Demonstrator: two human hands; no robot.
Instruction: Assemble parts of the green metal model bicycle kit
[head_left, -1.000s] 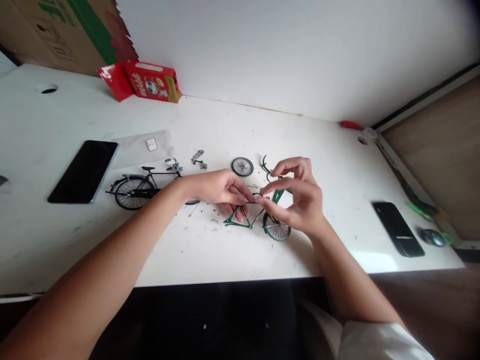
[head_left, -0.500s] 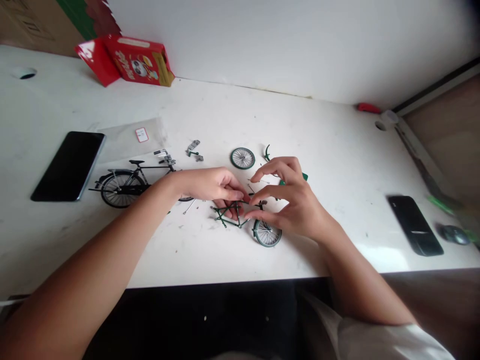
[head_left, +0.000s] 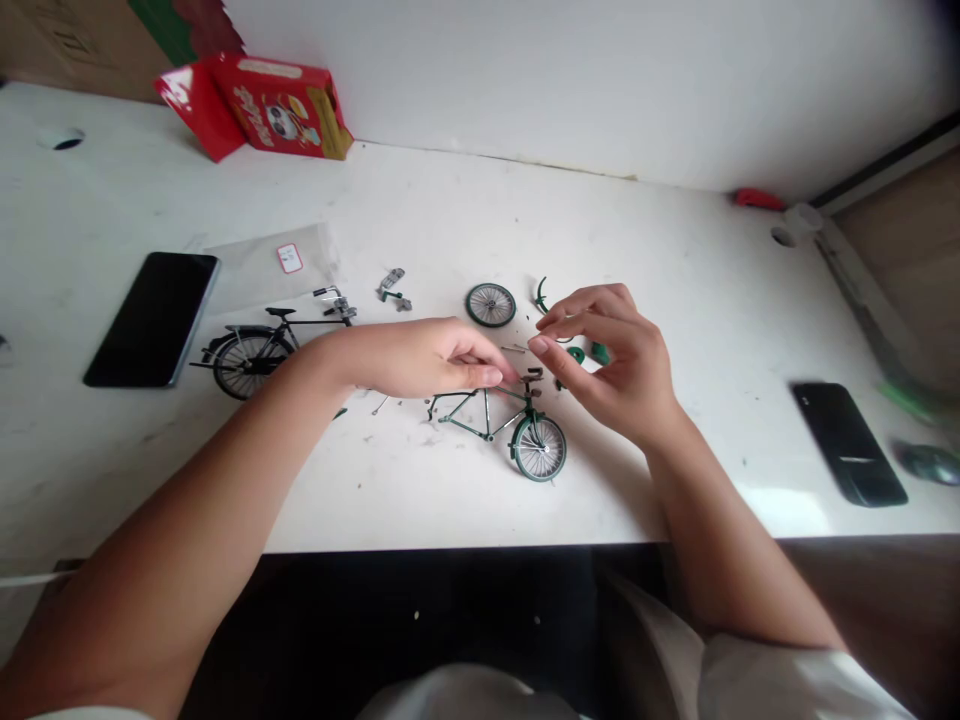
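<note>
Dark-green, thin-tubed model bicycle [head_left: 510,423]: centre of the frame, on the white tabletop [head_left: 450,500], with one grey spoked wheel [head_left: 538,449].
Left hand [head_left: 439,360]: fingers bunched at its upper edge; whether clamped, cannot tell.
Right hand [head_left: 622,365]: thumb and forefinger nearly together, near the small dark handlebar [head_left: 532,374]; anything pinched, cannot tell.
Steadying: best done lightly; it probably tips easily.

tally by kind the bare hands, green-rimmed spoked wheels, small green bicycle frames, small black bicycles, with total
Bare hands: 2 (left hand, right hand)
Green-rimmed spoked wheels: 2 (loose wheel, mounted wheel)
Small green bicycle frame: 1
Small black bicycle: 1
Total: 6
</note>
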